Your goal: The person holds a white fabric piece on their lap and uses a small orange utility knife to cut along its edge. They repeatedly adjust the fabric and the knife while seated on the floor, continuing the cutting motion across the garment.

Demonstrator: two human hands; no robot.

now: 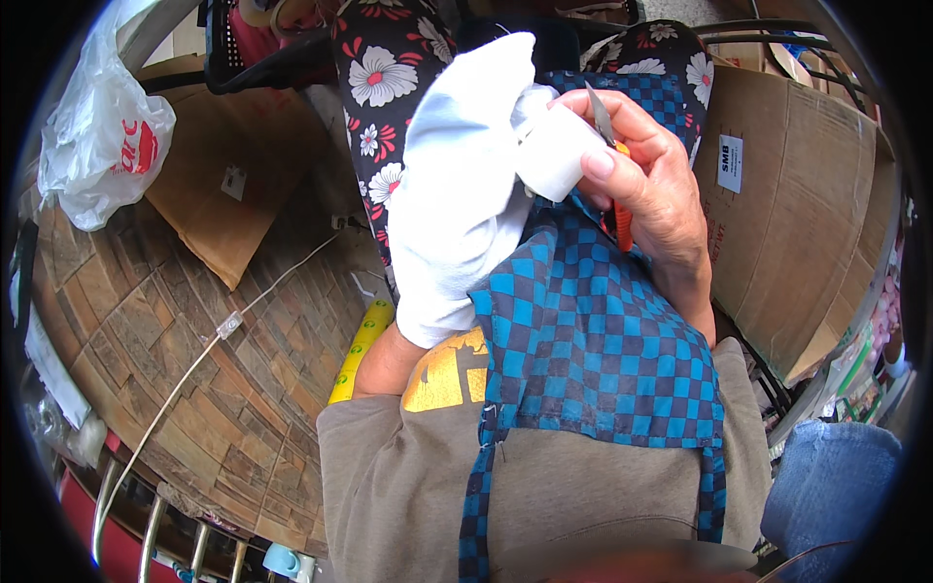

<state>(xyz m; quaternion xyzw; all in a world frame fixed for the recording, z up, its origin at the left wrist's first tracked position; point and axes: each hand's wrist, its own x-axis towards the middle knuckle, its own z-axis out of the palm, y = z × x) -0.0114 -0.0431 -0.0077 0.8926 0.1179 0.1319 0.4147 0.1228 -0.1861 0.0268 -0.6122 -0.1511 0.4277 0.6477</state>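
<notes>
A white cloth, like a small garment or sleeve (pixel 452 165), is pulled over my left forearm and hand (pixel 496 117); the left fingers are hidden inside it. My right hand (pixel 651 165) is closed, with thumb and fingers on a smooth white cylinder (pixel 556 160), possibly a roll, that touches the cloth's edge. Against the right palm rests an orange-handled cutting tool (pixel 623 219), its pointed metal blade sticking up past the fingers; whether it is snips or a knife cannot be made out. Both hands meet above my lap, over a blue-and-black checkered apron (pixel 603 340).
On my right stands a large cardboard box (pixel 787 204). To the left, a flat cardboard piece (pixel 233 185) and a white cord with an inline switch (pixel 229 325) lie on the brown patterned floor (pixel 194 418). A plastic bag (pixel 102 136) hangs at upper left; a black crate (pixel 262 63) stands ahead.
</notes>
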